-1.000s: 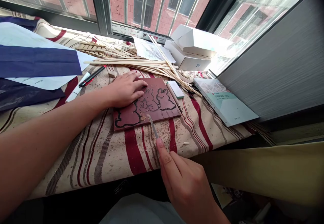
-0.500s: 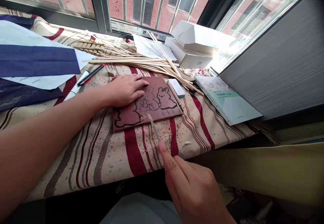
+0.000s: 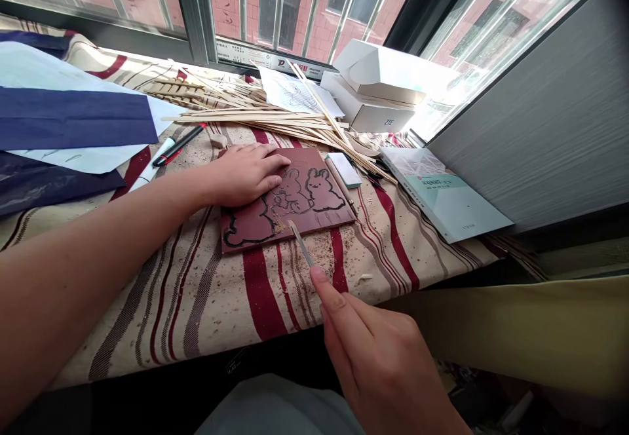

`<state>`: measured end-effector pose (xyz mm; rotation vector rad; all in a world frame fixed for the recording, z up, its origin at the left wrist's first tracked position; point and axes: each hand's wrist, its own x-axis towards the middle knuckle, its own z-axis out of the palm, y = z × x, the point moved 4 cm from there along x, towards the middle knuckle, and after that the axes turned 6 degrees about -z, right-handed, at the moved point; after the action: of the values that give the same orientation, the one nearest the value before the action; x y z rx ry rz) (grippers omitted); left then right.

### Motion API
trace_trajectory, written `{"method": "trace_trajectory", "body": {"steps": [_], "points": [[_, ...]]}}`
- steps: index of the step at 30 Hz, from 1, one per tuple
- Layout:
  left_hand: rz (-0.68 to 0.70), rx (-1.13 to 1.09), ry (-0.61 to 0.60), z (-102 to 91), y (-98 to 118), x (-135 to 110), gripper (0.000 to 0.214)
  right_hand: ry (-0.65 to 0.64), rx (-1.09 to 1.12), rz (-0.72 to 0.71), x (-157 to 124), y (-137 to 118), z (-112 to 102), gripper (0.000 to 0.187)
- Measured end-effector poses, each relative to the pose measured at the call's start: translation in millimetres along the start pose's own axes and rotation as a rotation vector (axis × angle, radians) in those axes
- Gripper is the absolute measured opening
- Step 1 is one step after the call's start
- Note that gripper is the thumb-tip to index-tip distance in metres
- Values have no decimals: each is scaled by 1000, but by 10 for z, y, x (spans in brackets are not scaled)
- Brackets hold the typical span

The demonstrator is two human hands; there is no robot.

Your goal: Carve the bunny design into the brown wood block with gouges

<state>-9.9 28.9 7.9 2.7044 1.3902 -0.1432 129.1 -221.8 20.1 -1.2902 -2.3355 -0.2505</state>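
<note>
A reddish-brown carving board (image 3: 319, 221) lies on the striped cloth, with bunny-like figures outlined in black on it. Across its upper left part rests my left hand (image 3: 248, 174), fingers stretched out and pressing flat. My right hand (image 3: 378, 350) is closed around a carving knife (image 3: 302, 246); the handle is hidden in the fist. The blade's tip touches the board near its front edge, beside a small heap of pale shavings (image 3: 281, 226). Crumbs are scattered over the cloth in front.
Thin wooden strips (image 3: 255, 118) lie in a pile behind the board. Right of it are a white eraser (image 3: 344, 170) and a book (image 3: 445, 192). A white box (image 3: 376, 104) stands by the window. Pens (image 3: 179, 145) and dark blue paper (image 3: 73, 120) lie to the left.
The view has shifted very slightly. My right hand and the knife are almost where they were, the tip still at the board's front part. My left hand stays on the board.
</note>
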Motion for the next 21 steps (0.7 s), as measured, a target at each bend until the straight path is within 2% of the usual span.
{"method": "trace_trajectory", "body": {"steps": [13, 16, 21], "points": [[-8, 30, -15, 4, 0, 12, 63, 24, 5, 11, -16, 11, 27, 37], [-13, 20, -10, 2, -1, 12, 64, 61, 2, 11, -8, 22, 18, 36], [-12, 13, -20, 8, 7, 16, 64, 37, 10, 9, -19, 41, 22, 35]]}}
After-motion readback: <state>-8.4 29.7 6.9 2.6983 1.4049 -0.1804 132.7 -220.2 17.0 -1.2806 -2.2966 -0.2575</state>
